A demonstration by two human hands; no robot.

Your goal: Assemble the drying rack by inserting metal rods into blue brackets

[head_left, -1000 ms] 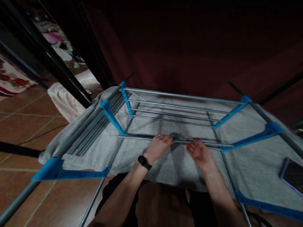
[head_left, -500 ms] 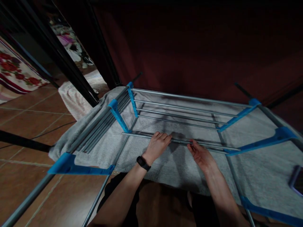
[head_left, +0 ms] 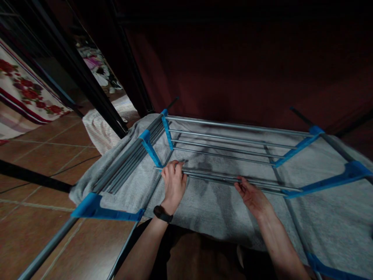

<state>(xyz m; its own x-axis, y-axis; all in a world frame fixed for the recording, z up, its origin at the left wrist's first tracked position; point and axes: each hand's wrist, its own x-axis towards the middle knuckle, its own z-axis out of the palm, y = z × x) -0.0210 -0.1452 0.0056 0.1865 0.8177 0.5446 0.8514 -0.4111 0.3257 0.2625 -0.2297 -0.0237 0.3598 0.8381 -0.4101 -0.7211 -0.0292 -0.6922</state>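
Note:
A partly assembled rack of grey metal tubes with blue plastic brackets lies before me. My left hand (head_left: 175,182), with a dark band on its wrist, is closed around the left part of a thin metal rod (head_left: 211,175), close to a blue bracket (head_left: 151,149). Farther right along the same rod, my right hand (head_left: 253,197) pinches it between thumb and fingers. The rod runs alongside another tube between the left bracket and the right blue bracket (head_left: 323,182). Beyond it, several crossbars (head_left: 227,137) span the rack.
A grey towel (head_left: 215,210) lies under the rack. Several loose rods (head_left: 136,159) rest on it at the left. A dark red panel (head_left: 233,70) stands behind. Brown floor tiles (head_left: 43,233), a striped cloth (head_left: 101,128) and a floral fabric (head_left: 27,91) are at the left.
My left hand has slid left along the rod toward the left bracket. The right hand keeps its pinch at about the same place. The view has shifted slightly.

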